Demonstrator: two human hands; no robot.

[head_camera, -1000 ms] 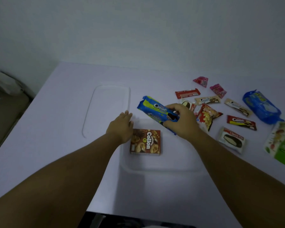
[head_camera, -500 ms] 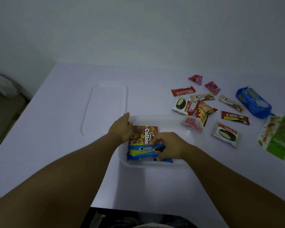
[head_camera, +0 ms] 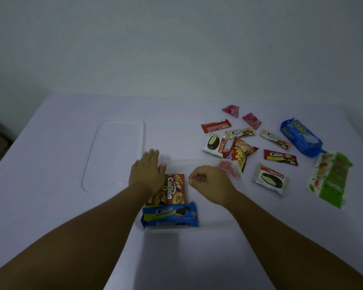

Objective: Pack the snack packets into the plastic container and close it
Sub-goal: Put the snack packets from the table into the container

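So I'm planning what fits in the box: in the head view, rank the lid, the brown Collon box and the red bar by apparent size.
Largest: lid.
Then: brown Collon box, partly under the left hand.
Smallest: red bar; farther off, so unsure.

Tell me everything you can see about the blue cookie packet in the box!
The blue cookie packet is a shiny plastic wrapper, blue with a yellow-green band, white lettering and a picture of dark sandwich cookies. It looks sealed, with crimped ends. It lies flat, lengthwise along the near wall of the clear plastic container, right beside the brown Collon box. Neither hand touches it.
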